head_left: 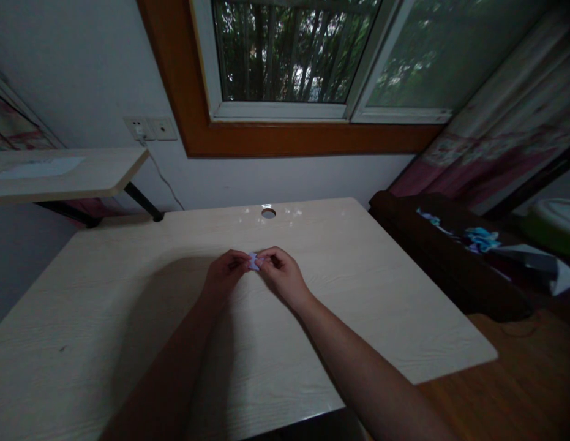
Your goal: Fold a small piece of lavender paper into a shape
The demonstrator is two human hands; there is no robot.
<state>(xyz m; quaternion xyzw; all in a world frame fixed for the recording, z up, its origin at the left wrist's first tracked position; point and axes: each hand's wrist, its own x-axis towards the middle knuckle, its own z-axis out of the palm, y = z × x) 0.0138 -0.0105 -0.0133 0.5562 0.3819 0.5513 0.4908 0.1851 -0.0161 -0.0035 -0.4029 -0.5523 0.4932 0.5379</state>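
Both my hands meet near the middle of a pale wooden table (pixel 128 294). My left hand (pixel 227 272) and my right hand (pixel 280 272) pinch a small pale purple piece of folded paper (pixel 253 261) between their fingertips. The fingers of both hands are curled and pressed on it. The paper sits just above or on the tabletop; most of it is hidden by my fingers.
A round cable hole (pixel 268 212) lies at the table's far edge. A second table (pixel 68 174) stands at the left by wall sockets (pixel 149 128). A dark sofa or bed (pixel 450 257) with scattered items is at the right, below a window (pixel 289 55) and curtain.
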